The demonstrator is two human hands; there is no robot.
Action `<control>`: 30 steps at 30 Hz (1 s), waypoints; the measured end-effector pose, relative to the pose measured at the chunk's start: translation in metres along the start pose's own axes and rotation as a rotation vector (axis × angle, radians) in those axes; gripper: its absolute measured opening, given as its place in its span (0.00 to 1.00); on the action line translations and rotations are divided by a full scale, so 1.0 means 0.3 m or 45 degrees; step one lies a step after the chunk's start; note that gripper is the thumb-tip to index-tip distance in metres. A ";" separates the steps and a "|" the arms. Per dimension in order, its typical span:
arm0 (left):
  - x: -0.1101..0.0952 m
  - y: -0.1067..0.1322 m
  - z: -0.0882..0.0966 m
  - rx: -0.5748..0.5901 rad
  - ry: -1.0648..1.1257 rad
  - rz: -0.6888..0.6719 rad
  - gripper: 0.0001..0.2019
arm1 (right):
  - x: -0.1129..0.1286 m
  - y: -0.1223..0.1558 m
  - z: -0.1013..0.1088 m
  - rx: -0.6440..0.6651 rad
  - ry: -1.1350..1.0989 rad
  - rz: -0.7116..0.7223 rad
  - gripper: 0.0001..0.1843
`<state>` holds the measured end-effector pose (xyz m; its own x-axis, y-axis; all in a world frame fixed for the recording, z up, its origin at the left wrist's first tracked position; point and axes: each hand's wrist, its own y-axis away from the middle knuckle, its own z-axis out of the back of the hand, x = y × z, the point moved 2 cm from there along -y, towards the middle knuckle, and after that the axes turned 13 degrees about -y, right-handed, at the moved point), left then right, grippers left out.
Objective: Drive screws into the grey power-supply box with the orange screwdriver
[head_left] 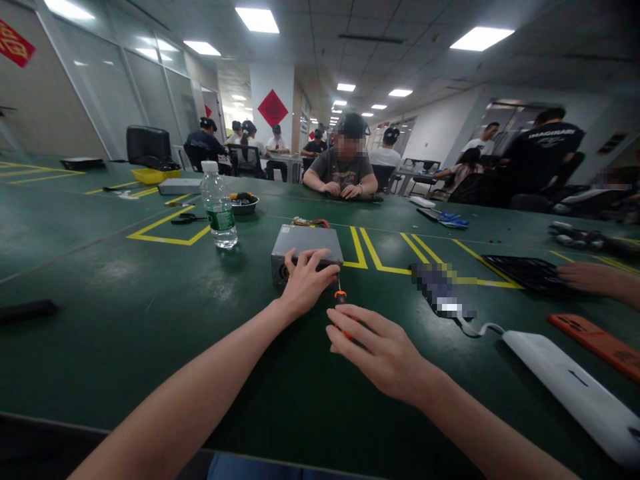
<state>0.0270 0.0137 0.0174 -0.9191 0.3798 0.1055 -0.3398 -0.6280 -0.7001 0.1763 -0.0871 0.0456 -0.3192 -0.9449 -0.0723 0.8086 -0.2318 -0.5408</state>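
A grey computer power supply unit (313,239) stands on the green table, with a bundle of coloured cables (310,223) behind it. Draped over its front edge is my left hand (305,280), fingers spread and bent on the casing, gripping it. My right hand (373,340) is closed round the orange and black handle of a screwdriver (341,297). The thin shaft points away from me to the unit's front right corner, close to my left fingertips. Whether its tip sits in a screw cannot be made out.
A water bottle (219,213) stands left of the unit, near a metal bowl (245,204). To the right lie a phone (440,293), its cable, a white power bank (570,387) and an orange phone (597,340). A co-worker's hand (595,277) touches a black panel (525,270); another person sits opposite.
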 end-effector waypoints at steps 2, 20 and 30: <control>0.012 0.003 0.003 0.012 0.039 0.009 0.11 | -0.010 -0.017 -0.016 -0.049 0.070 0.068 0.09; 0.082 -0.001 0.008 -0.017 0.088 0.030 0.14 | -0.026 0.057 -0.037 -0.233 -0.175 -0.130 0.16; 0.097 0.007 0.013 -0.005 0.107 0.049 0.16 | -0.047 0.055 -0.086 -0.163 -0.186 -0.328 0.10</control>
<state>-0.0011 0.0207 0.0216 -0.9113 0.4112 0.0189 -0.3036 -0.6405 -0.7054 0.1814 -0.0717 0.0162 -0.4236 -0.8843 0.1965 0.6385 -0.4453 -0.6277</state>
